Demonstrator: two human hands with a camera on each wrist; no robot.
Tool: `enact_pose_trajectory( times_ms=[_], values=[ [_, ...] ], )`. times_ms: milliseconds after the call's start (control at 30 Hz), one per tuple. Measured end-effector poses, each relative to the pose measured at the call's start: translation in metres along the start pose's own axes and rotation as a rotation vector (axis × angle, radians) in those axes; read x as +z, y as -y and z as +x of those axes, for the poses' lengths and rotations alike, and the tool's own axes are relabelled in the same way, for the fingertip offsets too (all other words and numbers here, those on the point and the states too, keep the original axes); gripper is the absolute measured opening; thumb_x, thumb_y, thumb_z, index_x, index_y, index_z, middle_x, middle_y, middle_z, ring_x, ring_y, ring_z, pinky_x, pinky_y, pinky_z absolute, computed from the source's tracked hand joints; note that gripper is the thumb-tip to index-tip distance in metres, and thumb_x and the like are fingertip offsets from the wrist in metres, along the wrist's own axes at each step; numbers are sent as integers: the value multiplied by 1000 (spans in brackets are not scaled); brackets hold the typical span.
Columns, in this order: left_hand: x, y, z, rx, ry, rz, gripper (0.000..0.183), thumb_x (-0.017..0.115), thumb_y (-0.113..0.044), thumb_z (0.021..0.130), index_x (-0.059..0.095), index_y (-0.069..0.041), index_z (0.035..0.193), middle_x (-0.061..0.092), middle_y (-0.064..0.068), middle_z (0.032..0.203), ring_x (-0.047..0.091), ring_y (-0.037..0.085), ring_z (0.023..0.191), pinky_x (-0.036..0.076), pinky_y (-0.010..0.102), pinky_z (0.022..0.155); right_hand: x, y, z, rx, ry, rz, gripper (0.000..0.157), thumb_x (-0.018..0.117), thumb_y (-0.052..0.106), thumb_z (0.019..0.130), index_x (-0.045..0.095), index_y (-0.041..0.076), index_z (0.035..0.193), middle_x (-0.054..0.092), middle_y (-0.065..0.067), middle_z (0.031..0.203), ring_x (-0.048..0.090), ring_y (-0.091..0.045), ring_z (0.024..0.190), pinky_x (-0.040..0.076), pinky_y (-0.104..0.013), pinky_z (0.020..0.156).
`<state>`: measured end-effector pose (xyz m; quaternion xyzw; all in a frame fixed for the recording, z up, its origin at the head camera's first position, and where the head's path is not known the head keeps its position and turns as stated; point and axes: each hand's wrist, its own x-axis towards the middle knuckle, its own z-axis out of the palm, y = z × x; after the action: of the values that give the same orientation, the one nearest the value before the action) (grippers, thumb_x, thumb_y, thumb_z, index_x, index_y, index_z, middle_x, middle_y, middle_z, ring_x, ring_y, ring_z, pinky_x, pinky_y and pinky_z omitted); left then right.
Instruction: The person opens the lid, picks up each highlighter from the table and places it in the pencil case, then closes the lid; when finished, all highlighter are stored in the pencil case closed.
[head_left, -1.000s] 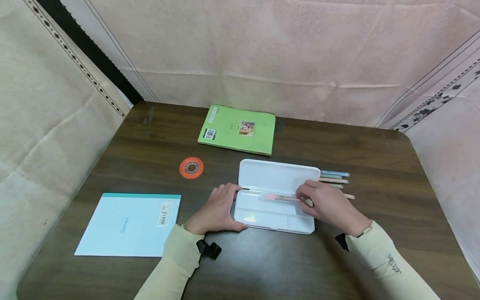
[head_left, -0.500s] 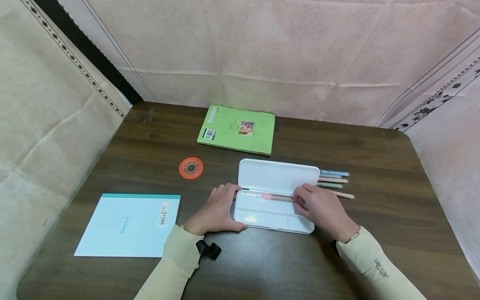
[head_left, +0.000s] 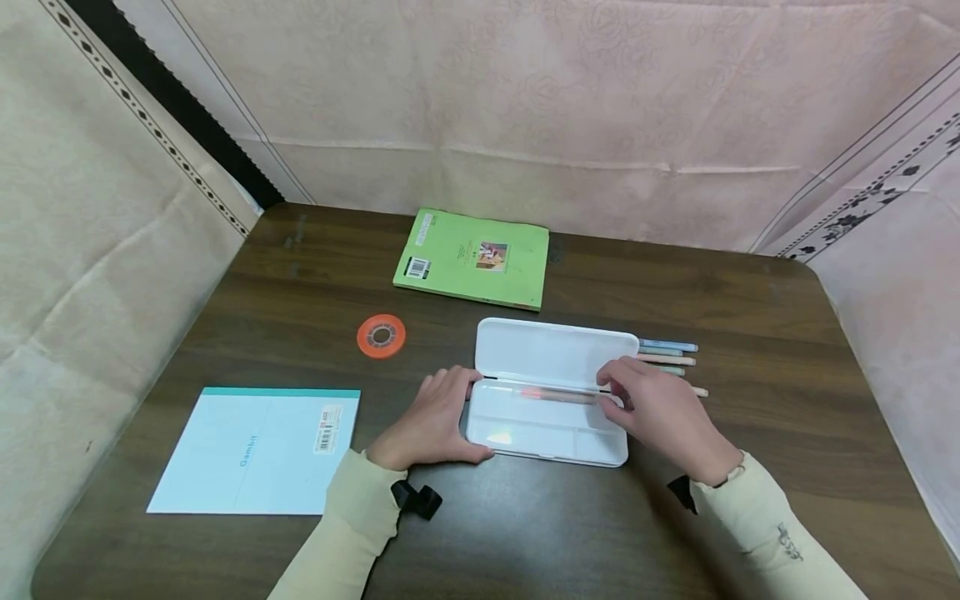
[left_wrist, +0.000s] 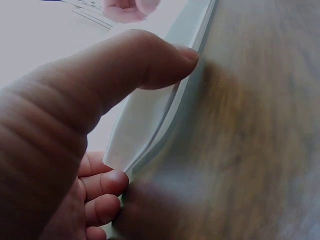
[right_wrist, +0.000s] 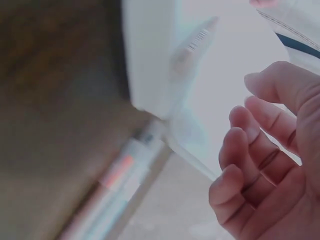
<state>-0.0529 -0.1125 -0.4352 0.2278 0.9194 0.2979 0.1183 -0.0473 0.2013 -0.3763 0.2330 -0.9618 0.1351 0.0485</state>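
A white pencil case (head_left: 543,433) lies unfolded on the table, its lid (head_left: 555,350) laid back. My left hand (head_left: 438,421) grips its left end, thumb along the front edge and fingers at the far corner, as the left wrist view shows. Inside the tray, near the hinge, rests a clear pen with a pinkish end (head_left: 558,395); its barcode label (right_wrist: 199,40) appears in the right wrist view. Over the case's right end hovers my right hand (head_left: 667,408), fingers loosely bent and nothing between them. It hides the pen's right tip.
Several pens (head_left: 667,346) lie to the right of the lid, partly hidden. Behind the case is a green book (head_left: 472,258). An orange tape roll (head_left: 381,336) and a pale blue notebook (head_left: 258,450) lie to the left. Patterned cloth (head_left: 525,100) hangs behind the table.
The pen first shifted slightly left in the tray under my right hand. That hand then let go and drew back a little to the right. My left hand stays put.
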Motion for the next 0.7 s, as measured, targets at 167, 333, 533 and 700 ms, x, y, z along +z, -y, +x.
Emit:
enact_pose_trajectory(
  times_ms=[167, 333, 533, 700],
  values=[
    [0, 0, 0, 6, -4, 6, 92, 84, -51, 66, 40, -12, 136, 49, -1, 113, 38, 14, 96, 31, 34, 86, -22, -6, 2, -6, -75, 23, 20, 77, 16, 80, 67, 14, 97, 60, 6, 78, 48, -5, 62, 40, -23, 54],
    [0, 0, 1, 4, -3, 10, 92, 84, -51, 66, 40, -11, 137, 49, -1, 113, 38, 15, 96, 32, 35, 86, -44, -14, 3, -18, -147, 41, 20, 77, 15, 80, 66, 16, 97, 61, 7, 81, 52, -6, 66, 41, -24, 56],
    [1, 1, 1, -7, -1, 17, 92, 84, -52, 66, 41, -12, 137, 50, 0, 113, 40, 15, 98, 33, 35, 89, -65, -33, 5, 27, -177, 54, 22, 77, 11, 81, 68, 15, 100, 64, 4, 86, 53, -7, 71, 43, -25, 59],
    [2, 2, 1, -12, -3, 23, 92, 84, -51, 66, 41, -12, 137, 51, 0, 113, 41, 15, 99, 33, 36, 89, -70, -59, 8, 82, -121, 83, 21, 75, 14, 85, 68, 15, 104, 67, 1, 91, 58, -7, 73, 47, -22, 64]
  ],
)
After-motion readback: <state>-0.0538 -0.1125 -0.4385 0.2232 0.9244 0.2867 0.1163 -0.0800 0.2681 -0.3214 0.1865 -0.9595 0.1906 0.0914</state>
